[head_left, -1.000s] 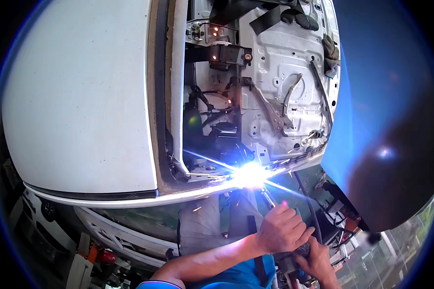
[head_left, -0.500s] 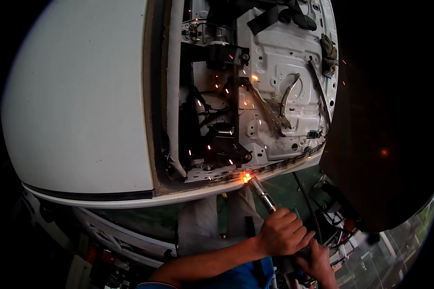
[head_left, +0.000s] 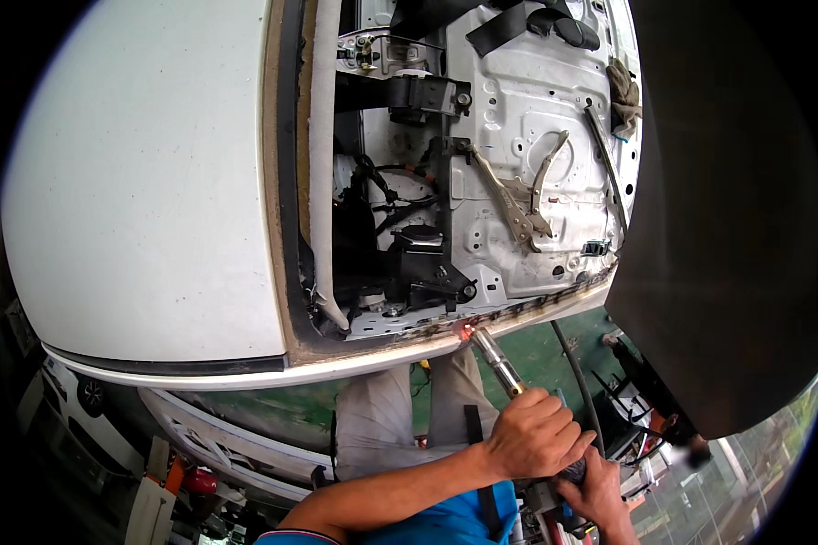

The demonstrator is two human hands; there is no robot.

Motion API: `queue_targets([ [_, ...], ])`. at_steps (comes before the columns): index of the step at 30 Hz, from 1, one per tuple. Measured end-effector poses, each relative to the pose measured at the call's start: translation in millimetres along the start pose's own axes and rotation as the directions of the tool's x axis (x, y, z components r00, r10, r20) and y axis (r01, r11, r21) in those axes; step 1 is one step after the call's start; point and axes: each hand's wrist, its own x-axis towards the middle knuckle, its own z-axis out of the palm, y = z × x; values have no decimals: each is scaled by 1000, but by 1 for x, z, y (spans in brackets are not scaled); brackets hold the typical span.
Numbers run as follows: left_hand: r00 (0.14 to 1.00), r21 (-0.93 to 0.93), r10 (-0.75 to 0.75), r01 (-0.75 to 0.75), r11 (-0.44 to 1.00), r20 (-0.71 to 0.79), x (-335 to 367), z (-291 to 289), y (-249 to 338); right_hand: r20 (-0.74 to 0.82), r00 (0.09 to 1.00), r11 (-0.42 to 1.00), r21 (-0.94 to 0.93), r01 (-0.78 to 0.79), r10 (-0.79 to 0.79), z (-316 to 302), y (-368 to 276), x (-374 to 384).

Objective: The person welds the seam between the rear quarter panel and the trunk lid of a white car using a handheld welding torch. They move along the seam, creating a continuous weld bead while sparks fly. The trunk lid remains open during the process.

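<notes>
From my remote seat, taking the view as a clock face, I have both hands at five o'clock, on a welding torch with a slim silver-and-brass metal neck and dark grip (head_left: 498, 363). The bare left hand (head_left: 536, 436) has its fingers curled firmly around the torch behind the neck. The bare right hand (head_left: 595, 490), at the left one's four to five o'clock, is wrapped about the dark grip; I see only part of its fingers.

The torch points toward eleven o'clock, its tip at a small red-orange glow on the scorched, pale metal sill seam (head_left: 523, 312). I cannot tell whether tip and seam touch.

At two o'clock, silver metal locking pliers (head_left: 516, 218) lie on the dusty white metal floor pan (head_left: 518, 95), with crumpled grey-brown work gloves (head_left: 623, 100) farther out. A smooth white car-body panel (head_left: 145, 182) fills nine to ten o'clock.
</notes>
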Motion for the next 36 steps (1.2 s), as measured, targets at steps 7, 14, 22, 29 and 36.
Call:
queue_targets([
  [7, 1000, 15, 2, -2, 1000, 4, 1, -4, -2, 7, 1000, 1000, -14, -16, 16, 2, -2, 2],
  [14, 1000, 29, -4, 4, 1000, -4, 3, -6, -3, 15, 999, 999, -4, 51, -51, -5, -6, 11],
  [22, 1000, 31, -8, 8, 999, -3, 3, -6, -3, 11, 999, 999, -3, 48, -48, -5, -3, 11],
  [29, 1000, 19, -21, 21, 1000, -8, 4, -6, -2, 28, 998, 998, -22, 51, -51, -12, -5, 14],
  [36, 999, 39, -16, 18, 999, -42, 3, -1, -3, 43, 998, 999, -31, 40, -39, -15, -2, 14],
])
